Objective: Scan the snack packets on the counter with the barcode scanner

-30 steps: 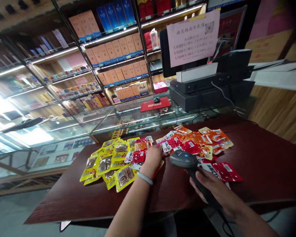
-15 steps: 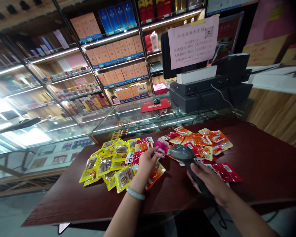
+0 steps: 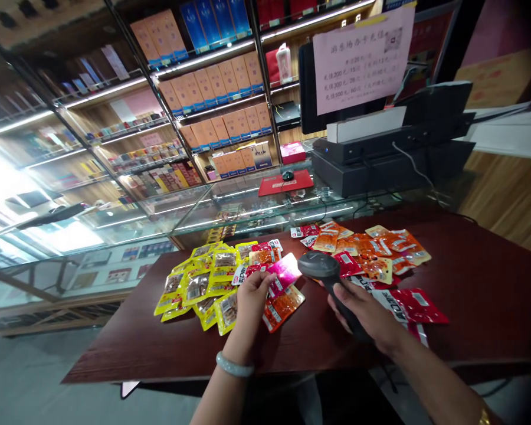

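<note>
My left hand (image 3: 255, 295) pinches a pink snack packet (image 3: 285, 274) by its near end; its far end is brightly lit. In my right hand (image 3: 365, 310) is a dark grey barcode scanner (image 3: 321, 267), its head turned toward that packet, a small gap apart. Beneath the held packet lies an orange snack packet (image 3: 283, 308). To the left of my left hand spreads a pile of yellow snack packets (image 3: 197, 285), with red packets at its right edge. Orange and red packets (image 3: 367, 251) lie beyond the scanner, and a large red packet (image 3: 420, 306) is right of my right hand.
The dark red-brown table (image 3: 128, 348) meets a glass display counter (image 3: 243, 200) bearing a red mouse pad (image 3: 285, 183) with a mouse. A monitor with a pink paper sign (image 3: 363, 65) and a black cash drawer (image 3: 380, 171) stand behind. Shelves of boxes (image 3: 212, 88) line the back.
The pink packet has turned in my left hand and now catches bright light at the scanner's front. The scanner has shifted slightly left relative to the packets. The camera view has shifted slightly.
</note>
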Available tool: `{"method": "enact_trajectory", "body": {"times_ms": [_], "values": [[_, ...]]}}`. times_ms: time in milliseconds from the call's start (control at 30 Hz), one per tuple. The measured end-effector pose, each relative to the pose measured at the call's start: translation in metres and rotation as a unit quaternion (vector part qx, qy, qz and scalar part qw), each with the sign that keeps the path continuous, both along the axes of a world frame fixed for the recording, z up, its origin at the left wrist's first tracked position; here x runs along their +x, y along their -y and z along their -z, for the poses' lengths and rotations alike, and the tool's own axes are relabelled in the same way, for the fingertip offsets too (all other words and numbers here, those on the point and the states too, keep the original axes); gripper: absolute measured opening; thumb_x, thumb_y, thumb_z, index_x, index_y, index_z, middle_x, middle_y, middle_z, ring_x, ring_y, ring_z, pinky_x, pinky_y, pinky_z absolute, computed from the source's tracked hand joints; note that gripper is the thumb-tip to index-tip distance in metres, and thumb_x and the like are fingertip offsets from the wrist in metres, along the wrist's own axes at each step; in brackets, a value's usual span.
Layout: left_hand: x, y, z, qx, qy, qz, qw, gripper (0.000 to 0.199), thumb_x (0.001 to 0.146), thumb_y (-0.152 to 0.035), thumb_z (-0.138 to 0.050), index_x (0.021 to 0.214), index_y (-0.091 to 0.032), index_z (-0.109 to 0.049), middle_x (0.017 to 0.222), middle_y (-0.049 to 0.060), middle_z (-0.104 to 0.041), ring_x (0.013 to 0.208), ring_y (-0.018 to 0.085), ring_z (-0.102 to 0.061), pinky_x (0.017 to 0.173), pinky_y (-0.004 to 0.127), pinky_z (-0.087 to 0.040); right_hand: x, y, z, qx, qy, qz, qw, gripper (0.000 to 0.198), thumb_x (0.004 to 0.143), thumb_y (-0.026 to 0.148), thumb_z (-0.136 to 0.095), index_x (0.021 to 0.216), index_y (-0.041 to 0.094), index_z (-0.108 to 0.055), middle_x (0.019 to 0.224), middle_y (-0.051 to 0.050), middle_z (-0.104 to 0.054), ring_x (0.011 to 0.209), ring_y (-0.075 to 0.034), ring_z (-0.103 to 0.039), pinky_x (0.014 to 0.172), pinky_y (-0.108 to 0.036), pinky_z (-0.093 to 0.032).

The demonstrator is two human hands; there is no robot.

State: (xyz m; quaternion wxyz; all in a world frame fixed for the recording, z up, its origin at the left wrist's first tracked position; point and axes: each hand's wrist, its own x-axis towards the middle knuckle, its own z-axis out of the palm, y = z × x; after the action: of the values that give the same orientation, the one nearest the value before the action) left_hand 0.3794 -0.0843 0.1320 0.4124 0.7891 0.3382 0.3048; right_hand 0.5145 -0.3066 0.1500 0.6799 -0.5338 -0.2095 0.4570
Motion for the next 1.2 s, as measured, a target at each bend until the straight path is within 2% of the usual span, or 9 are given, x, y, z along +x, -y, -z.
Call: {"method": "enact_trajectory", "body": {"times_ms": [100,200,333,400,533,633,833,933,1200], "values": [[-0.011,-0.003,-0.006,0.015,-0.012,-0.022,1.000,0.036,0.080,-0.053,-0.062,0.070,-0.019,-0.066,0.064,-0.001,-0.062,0.064,0.014,-0.055,0.062,0.024,-0.042,0.001,0.002,0.001,0.001,-0.006,0.003,1.000,0.044,0.081,0.062,-0.066,0.092,0.022,-0.054,0.066,0.005,-0.053,0.048,-0.006,-0.044,0.043,-0.017,-0.036],[-0.030,-0.014,-0.019,0.056,-0.034,-0.106,0.992,0.034,0.083,-0.053,-0.057,0.077,-0.021,-0.069,0.077,0.002,-0.069,0.075,0.019,-0.062,0.071,0.029,-0.048,0.004,0.009,0.003,0.000,-0.006,0.005,1.000,0.043,0.080,0.061,-0.067,0.089,0.022,-0.054,0.066,0.005,-0.053,0.047,-0.006,-0.045,0.042,-0.016,-0.036],[-0.035,-0.020,-0.035,0.252,-0.091,-0.228,0.936,0.030,0.084,-0.045,-0.060,0.104,-0.025,-0.070,0.130,0.008,-0.060,0.125,0.029,-0.051,0.105,0.043,-0.039,0.013,0.024,0.004,0.010,-0.025,0.027,0.999,0.040,0.080,0.058,-0.069,0.091,0.022,-0.056,0.065,0.005,-0.054,0.046,-0.006,-0.045,0.042,-0.017,-0.035],[-0.018,-0.011,-0.037,0.299,-0.110,-0.185,0.930,0.034,0.084,-0.043,-0.062,0.113,-0.025,-0.067,0.137,0.009,-0.055,0.131,0.028,-0.045,0.111,0.044,-0.033,0.018,0.032,0.003,0.015,-0.038,0.056,0.998,0.040,0.079,0.058,-0.071,0.091,0.022,-0.056,0.065,0.005,-0.055,0.046,-0.006,-0.045,0.042,-0.017,-0.035],[0.045,0.028,-0.026,0.259,-0.146,0.031,0.954,0.034,0.085,-0.042,-0.063,0.114,-0.026,-0.066,0.118,0.006,-0.066,0.114,0.024,-0.057,0.102,0.037,-0.042,0.028,0.048,0.003,0.013,-0.041,0.126,0.991,0.039,0.078,0.056,-0.073,0.083,0.020,-0.057,0.065,0.003,-0.056,0.049,-0.007,-0.048,0.045,-0.018,-0.039],[0.090,0.056,-0.014,0.282,-0.180,0.098,0.937,0.049,0.082,-0.051,-0.064,0.121,-0.021,-0.062,0.116,0.010,-0.065,0.112,0.026,-0.056,0.101,0.038,-0.041,0.033,0.061,0.006,0.008,-0.029,0.140,0.990,0.039,0.080,0.056,-0.070,0.080,0.020,-0.057,0.063,0.003,-0.055,0.050,-0.008,-0.049,0.043,-0.018,-0.038],[0.125,0.073,-0.001,0.321,-0.243,0.104,0.909,0.053,0.072,-0.060,-0.069,0.104,-0.018,-0.063,0.108,0.012,-0.063,0.107,0.029,-0.055,0.089,0.039,-0.042,0.036,0.078,0.015,-0.005,0.012,0.147,0.989,0.040,0.087,0.057,-0.062,0.079,0.019,-0.055,0.059,0.005,-0.050,0.044,-0.006,-0.044,0.042,-0.017,-0.034],[0.123,0.069,0.001,0.319,-0.237,0.068,0.915,0.056,0.070,-0.053,-0.074,0.110,-0.018,-0.057,0.108,0.011,-0.065,0.106,0.028,-0.056,0.089,0.038,-0.040,0.036,0.078,0.015,-0.011,0.021,0.136,0.990,0.041,0.087,0.057,-0.061,0.076,0.018,-0.053,0.059,0.005,-0.050,0.044,-0.006,-0.043,0.042,-0.018,-0.033],[0.104,0.059,-0.001,0.227,-0.265,0.076,0.934,0.055,0.075,-0.044,-0.073,0.119,-0.019,-0.053,0.101,0.009,-0.070,0.098,0.028,-0.065,0.082,0.034,-0.041,0.024,0.060,0.002,-0.001,0.018,0.118,0.993,0.041,0.082,0.060,-0.065,0.081,0.021,-0.052,0.058,0.006,-0.049,0.043,-0.007,-0.039,0.041,-0.020,-0.030]]}}
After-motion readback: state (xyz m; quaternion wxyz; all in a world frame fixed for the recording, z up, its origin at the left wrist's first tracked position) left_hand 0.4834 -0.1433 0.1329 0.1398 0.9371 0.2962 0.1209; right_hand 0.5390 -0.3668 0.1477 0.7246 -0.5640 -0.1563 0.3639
